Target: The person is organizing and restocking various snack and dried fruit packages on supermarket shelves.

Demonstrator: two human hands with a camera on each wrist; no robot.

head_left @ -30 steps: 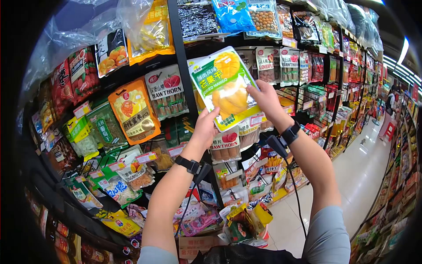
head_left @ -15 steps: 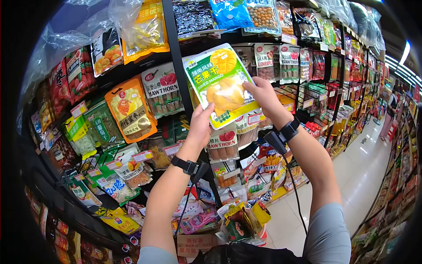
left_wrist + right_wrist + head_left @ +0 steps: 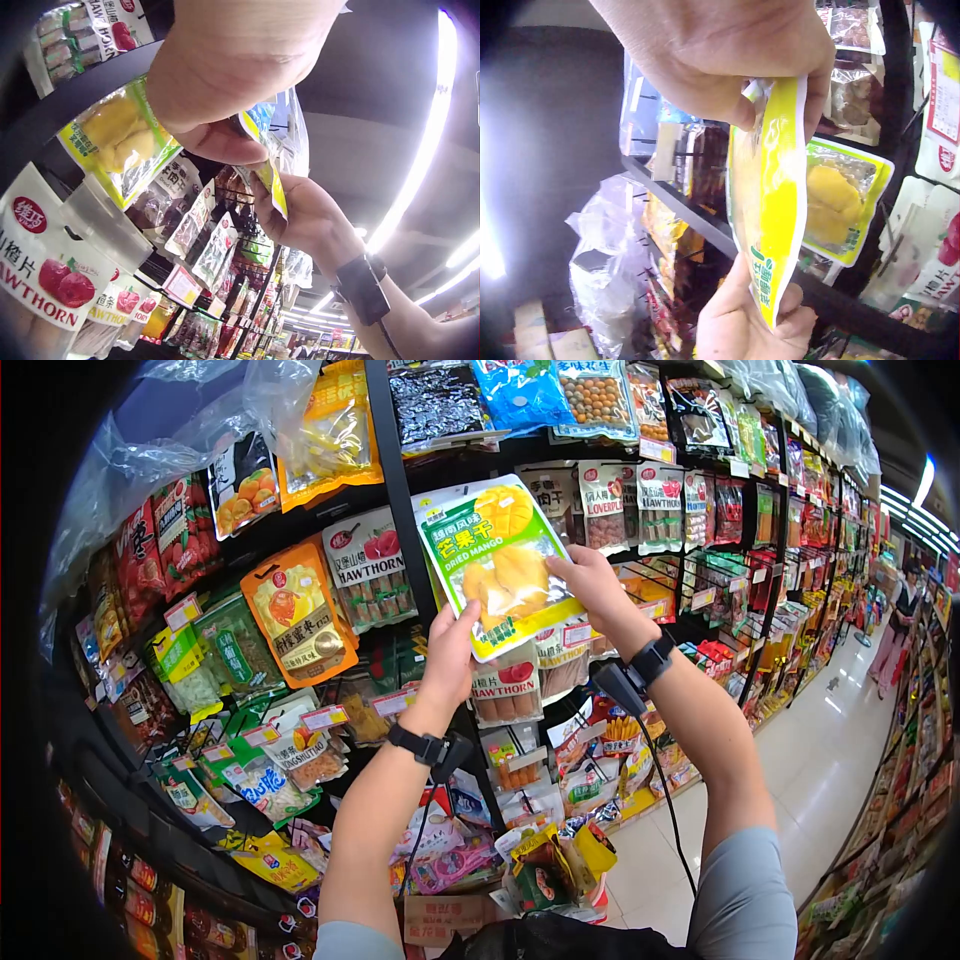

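Observation:
A white, green and yellow bag of dried mango [image 3: 500, 582] is held up in front of the shelves by both hands, its printed front facing the head camera. My left hand [image 3: 450, 652] pinches the lower left corner, thumb on the front. On the right edge, my right hand [image 3: 597, 592] grips the bag with its thumb across the front and its fingers behind. The right wrist view shows the bag's yellow bottom edge [image 3: 780, 187] between the two hands. Behind it, a similar mango bag [image 3: 836, 196] hangs on the rack.
Hawthorn packs [image 3: 370, 567] and an orange pouch [image 3: 298, 615] hang on the rack to the left. Colourful snack bags [image 3: 555, 865] are gathered low in front of the body. An aisle floor [image 3: 770, 780] runs off to the right, with a person [image 3: 893, 630] farther along it.
Both hands keep their hold on the mango bag, which has shifted slightly left and tilted a little. The person in the aisle shows more clearly now.

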